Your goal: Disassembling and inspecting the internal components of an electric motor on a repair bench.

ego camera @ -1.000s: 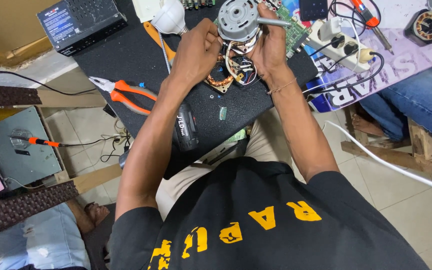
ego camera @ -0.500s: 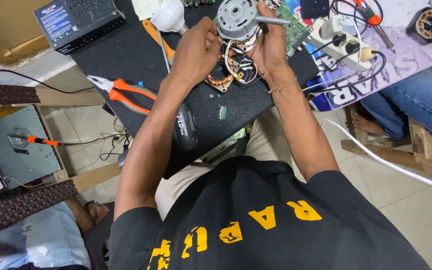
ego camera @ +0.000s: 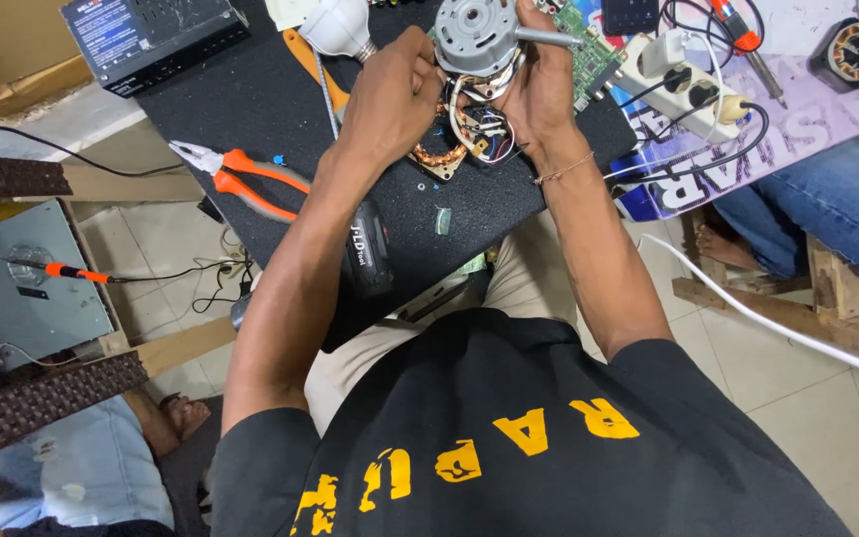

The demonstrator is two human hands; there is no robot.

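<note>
Both my hands hold up a small grey electric motor (ego camera: pixel 476 35) with a steel shaft sticking out to the right, over a black mat (ego camera: pixel 251 109). My left hand (ego camera: pixel 395 94) grips its left side. My right hand (ego camera: pixel 539 89) grips its right side, by the shaft. Copper windings and coloured wires (ego camera: pixel 469 129) hang under the motor between my palms.
Orange-handled pliers (ego camera: pixel 246 179) lie on the mat's left, a black cordless tool (ego camera: pixel 370 249) near its front edge. A white bulb (ego camera: pixel 335 28), green circuit board (ego camera: pixel 589 40), white power strip (ego camera: pixel 683 89) and black box (ego camera: pixel 151 35) lie around. Another person's jeans-clad legs (ego camera: pixel 817 209) are at right.
The view has shifted slightly; the motor and both hands sit a little higher in the picture. My grip on the motor is the same.
</note>
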